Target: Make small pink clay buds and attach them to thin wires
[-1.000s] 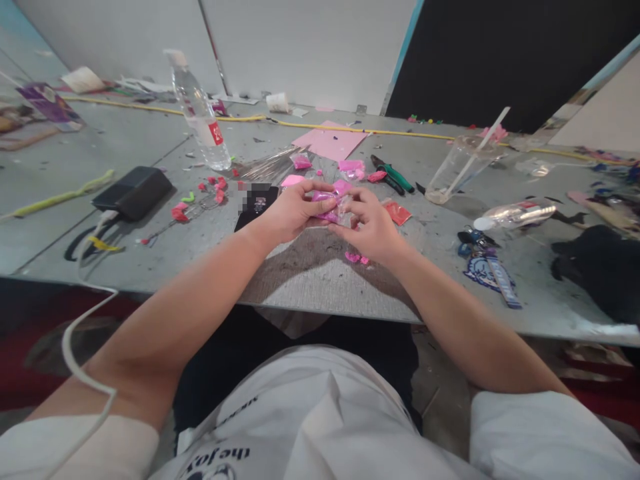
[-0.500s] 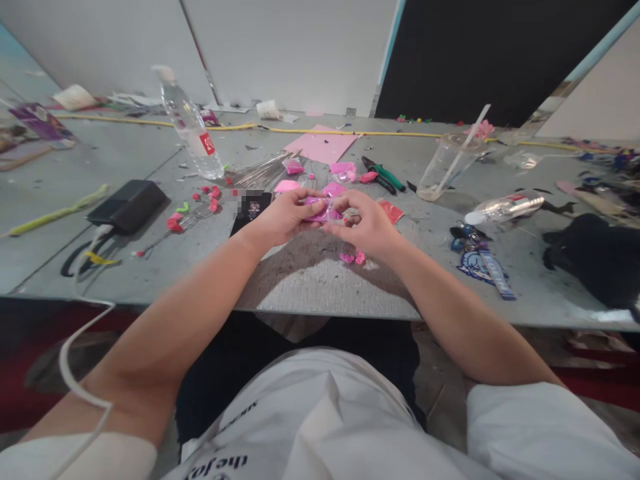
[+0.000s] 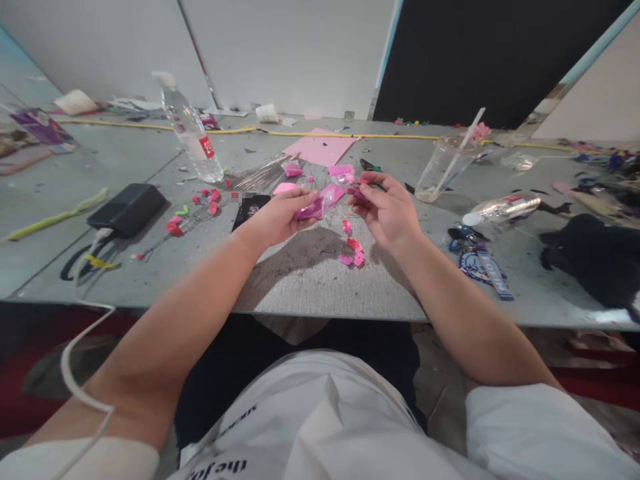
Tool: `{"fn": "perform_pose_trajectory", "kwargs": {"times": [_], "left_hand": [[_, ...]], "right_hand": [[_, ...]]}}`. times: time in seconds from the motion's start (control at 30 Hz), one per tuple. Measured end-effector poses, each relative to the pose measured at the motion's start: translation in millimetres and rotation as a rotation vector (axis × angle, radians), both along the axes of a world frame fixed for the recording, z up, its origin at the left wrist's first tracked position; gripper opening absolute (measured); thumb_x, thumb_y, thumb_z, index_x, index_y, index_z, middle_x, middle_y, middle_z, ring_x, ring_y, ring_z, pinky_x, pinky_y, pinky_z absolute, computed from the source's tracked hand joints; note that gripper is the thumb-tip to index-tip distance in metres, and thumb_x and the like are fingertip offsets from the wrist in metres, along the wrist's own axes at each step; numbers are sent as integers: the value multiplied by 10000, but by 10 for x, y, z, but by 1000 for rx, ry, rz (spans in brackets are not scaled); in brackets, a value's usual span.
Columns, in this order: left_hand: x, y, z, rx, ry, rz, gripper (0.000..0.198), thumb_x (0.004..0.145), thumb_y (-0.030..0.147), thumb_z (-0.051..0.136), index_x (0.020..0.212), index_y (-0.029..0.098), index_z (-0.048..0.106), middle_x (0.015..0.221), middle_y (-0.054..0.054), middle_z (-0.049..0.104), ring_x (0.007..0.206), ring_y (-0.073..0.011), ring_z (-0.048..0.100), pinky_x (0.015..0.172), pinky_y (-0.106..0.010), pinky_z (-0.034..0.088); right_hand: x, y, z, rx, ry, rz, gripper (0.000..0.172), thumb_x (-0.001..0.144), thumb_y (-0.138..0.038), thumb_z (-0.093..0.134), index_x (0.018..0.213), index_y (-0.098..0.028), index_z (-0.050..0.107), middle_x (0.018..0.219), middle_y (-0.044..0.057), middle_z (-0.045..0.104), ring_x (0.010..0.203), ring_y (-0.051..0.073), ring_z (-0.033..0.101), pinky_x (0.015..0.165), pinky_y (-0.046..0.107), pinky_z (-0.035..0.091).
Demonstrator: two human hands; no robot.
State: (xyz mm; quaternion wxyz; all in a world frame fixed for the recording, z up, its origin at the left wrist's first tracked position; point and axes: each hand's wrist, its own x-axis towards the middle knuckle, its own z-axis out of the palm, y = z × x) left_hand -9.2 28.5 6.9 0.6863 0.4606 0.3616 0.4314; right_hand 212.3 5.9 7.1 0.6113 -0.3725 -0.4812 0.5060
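I see left hand (image 3: 280,217) gripping packet (image 3: 327,201) above tabletop (image 3: 300,290); right hand (image 3: 391,212) pinching purple bit (image 3: 356,192) just beside. Can't tell if packet is open; if so, I judge hard squeeze could spill contents among pink bits (image 3: 358,257) below.

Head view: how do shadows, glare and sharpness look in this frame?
Head view: soft shadows darken the table near the left hand and right hand; head view: glare whitens the table's right front corner; head view: the upright bottle leans, likely wide-angle distortion; head view: the purple packet looks too soft for fine detail.
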Motion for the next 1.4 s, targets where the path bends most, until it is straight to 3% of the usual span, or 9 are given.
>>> {"fn": "perform_pose_trajectory", "kwargs": {"times": [0.1, 0.3, 0.47, 0.57, 0.7, 0.83, 1.0, 1.2, 1.4], "left_hand": [[-4, 17, -18, -2, -7, -15, 94, 1013, 234, 724, 947, 167, 717, 792, 0, 715, 650, -76, 726, 644, -141, 616], [-8, 40, -27, -8, -19, -12, 102, 1004, 261, 734, 951, 176, 716, 801, 0, 733, 650, -88, 732, 587, -144, 606], [8, 36, -17, -30, -32, -11, 118, 996, 272, 739, 947, 167, 723, 776, 10, 721, 625, -87, 719, 532, -150, 590], [17, 31, -14, -42, -37, -5, 112, 992, 263, 739, 952, 159, 727, 765, 7, 721, 603, -85, 706, 517, -152, 582], [22, 28, -1, -63, -41, 18, 112, 999, 255, 723, 948, 156, 722, 761, 4, 723, 587, -89, 706, 496, -157, 576], [23, 32, 7, -73, -45, 27, 131, 1015, 265, 703, 941, 158, 721, 752, -4, 723, 588, -94, 707, 492, -156, 569], [18, 32, 13, -75, -56, 36, 137, 1017, 285, 703, 929, 181, 710, 772, -8, 736, 604, -92, 708, 522, -152, 573], [0, 30, 1, -58, -63, 10, 100, 980, 239, 730, 913, 166, 721, 780, -10, 729, 650, -92, 716, 560, -150, 586], [-17, 61, -47, -46, -54, -8, 85, 951, 233, 739, 893, 176, 713, 759, -5, 710, 634, -90, 684, 616, -168, 604]], "right_hand": [[-24, -44, 24, -41, -46, 112, 156, 934, -313, 789, 1026, -251, 679, 954, 3, 770, 797, 130, 742, 736, 288, 624], [-36, -72, 0, -41, -79, 180, 456, 711, -556, 974, 819, -239, 665, 752, -19, 618, 642, 113, 562, 534, 268, 465], [-25, -65, 6, -78, 7, 226, 503, 653, -402, 1016, 878, -256, 590, 733, -66, 521, 585, 85, 448, 497, 253, 359], [-28, -44, -9, -68, 44, 210, 478, 718, -379, 979, 969, -260, 590, 753, -66, 525, 616, 93, 496, 518, 251, 394], [-29, -2, -40, -51, -13, 135, 388, 883, -522, 851, 982, -255, 588, 798, -31, 611, 641, 107, 575, 522, 255, 442], [-50, -23, -50, -47, -47, 112, 455, 949, -665, 736, 1074, -249, 601, 848, 11, 726, 614, 118, 647, 484, 250, 454], [-56, -111, -102, 168, -402, 147, 542, 974, -778, 601, 1145, -264, 609, 746, -29, 705, 480, 116, 625, 441, 266, 444], [-20, -120, -178, 511, -858, 117, 378, 1133, -498, 461, 1332, -228, 636, 809, -1, 732, 553, 124, 647, 604, 299, 492], [-13, -139, -137, 620, -989, 5, 325, 1105, -399, 498, 1311, -225, 682, 795, 29, 749, 682, 186, 679, 700, 336, 481]]}}
